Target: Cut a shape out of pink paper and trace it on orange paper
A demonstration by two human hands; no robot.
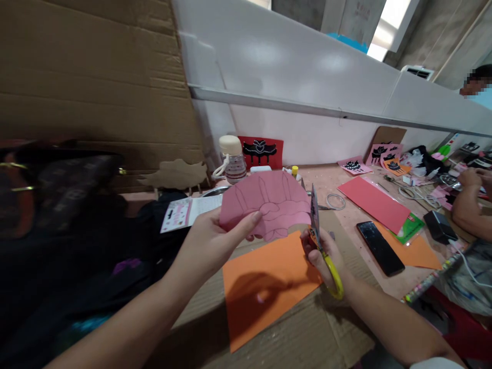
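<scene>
My left hand (215, 241) pinches a piece of pink paper (265, 200) with a shape drawn on it in dark lines, thumb on top and fingers behind. The lower edge of the paper is cut in curves. In my right hand (326, 256) are scissors (315, 215) with a yellow handle, their blades upright at the right edge of the pink paper. Whether the blades touch the paper I cannot tell. Below both hands an orange sheet (246, 307) lies on brown cardboard, with a small pale scrap (262, 297) on it.
A bottle (233, 164) with a cream lid stands behind, beside a red card (263, 148) with a black cutout. To the right lie a red sheet (374, 202), a phone (380, 247) and a black charger (439, 226). Another person's arm (471, 210) rests at far right. Dark bags fill the left.
</scene>
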